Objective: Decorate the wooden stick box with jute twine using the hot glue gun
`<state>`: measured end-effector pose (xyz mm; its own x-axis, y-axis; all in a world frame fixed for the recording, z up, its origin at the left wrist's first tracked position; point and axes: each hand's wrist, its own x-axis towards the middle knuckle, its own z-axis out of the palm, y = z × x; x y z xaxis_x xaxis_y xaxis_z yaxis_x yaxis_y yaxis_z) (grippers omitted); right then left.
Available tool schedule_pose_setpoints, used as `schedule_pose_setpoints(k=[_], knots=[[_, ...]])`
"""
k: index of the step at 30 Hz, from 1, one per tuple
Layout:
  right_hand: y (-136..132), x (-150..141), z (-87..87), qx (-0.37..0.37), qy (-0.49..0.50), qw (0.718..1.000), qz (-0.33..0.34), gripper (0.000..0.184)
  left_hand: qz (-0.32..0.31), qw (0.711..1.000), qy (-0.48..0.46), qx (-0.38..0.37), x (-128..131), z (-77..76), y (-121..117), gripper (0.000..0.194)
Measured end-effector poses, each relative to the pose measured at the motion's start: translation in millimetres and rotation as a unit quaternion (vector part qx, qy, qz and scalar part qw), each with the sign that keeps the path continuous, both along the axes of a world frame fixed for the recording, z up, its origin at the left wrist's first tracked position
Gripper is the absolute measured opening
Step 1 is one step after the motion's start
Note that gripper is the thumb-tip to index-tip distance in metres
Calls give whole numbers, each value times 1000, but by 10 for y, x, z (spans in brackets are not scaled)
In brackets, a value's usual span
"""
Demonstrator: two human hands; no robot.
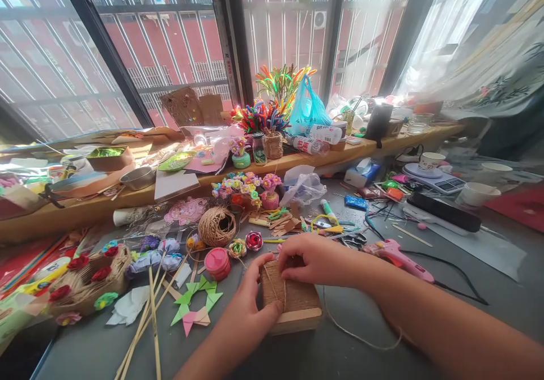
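Observation:
A small box (302, 299) wrapped in brown twine sits on the grey table in front of me, with a flat craft stick (301, 315) along its near edge. My left hand (254, 303) is closed around the box's left side, its thumb pressing on top near a loose strand. Over the far part of the box, my right hand (312, 260) has its fingers curled together at the twine strand (284, 282); the exact pinch is partly hidden. A loose length of twine (359, 334) trails over the table to the right, passing under my right forearm.
A twine ball (216, 226), a pink tub (217, 263) and a folded paper star (196, 300) lie left of the box. Bamboo sticks (148, 317) cross nearby. To the right are a pink glue gun (399, 258) with its cord, scissors (353, 240) and a phone (444, 211).

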<state>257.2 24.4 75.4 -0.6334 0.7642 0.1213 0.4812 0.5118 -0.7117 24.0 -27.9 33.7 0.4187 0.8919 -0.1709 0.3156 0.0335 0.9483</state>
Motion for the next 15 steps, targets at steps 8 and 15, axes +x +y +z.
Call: schedule_pose_setpoints(k=[8, 15], knots=[[54, -137, -143, -41, 49, 991, -113, 11, 14, 994, 20, 108, -55, -172, -16, 77], [19, -241, -286, -48, 91, 976, -191, 10, -16, 951, 51, 303, -79, -156, -9, 55]])
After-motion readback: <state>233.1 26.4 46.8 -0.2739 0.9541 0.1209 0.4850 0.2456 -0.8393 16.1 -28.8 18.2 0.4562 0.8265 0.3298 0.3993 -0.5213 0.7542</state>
